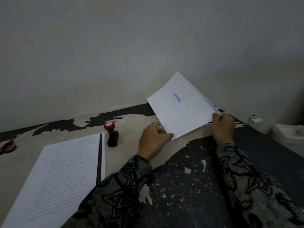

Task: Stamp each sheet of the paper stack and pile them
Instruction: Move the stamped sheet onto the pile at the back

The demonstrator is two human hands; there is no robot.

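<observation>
A pile of stamped sheets [181,104] stands tilted up off the table at the far right, its top sheet showing a blue stamp mark. My left hand [153,140] pinches its near left corner. My right hand [222,127] grips its near right edge. A stack of printed paper [62,175] lies flat at the near left, a dark strip along its right edge. The stamp [111,134], with a red knob and a black base, stands upright on the table between the two piles, untouched.
The worn table [189,178] is black with pale peeled patches and ends at a grey wall. Red and black items [8,147] lie at the far left edge. White objects [283,130] sit at the right edge.
</observation>
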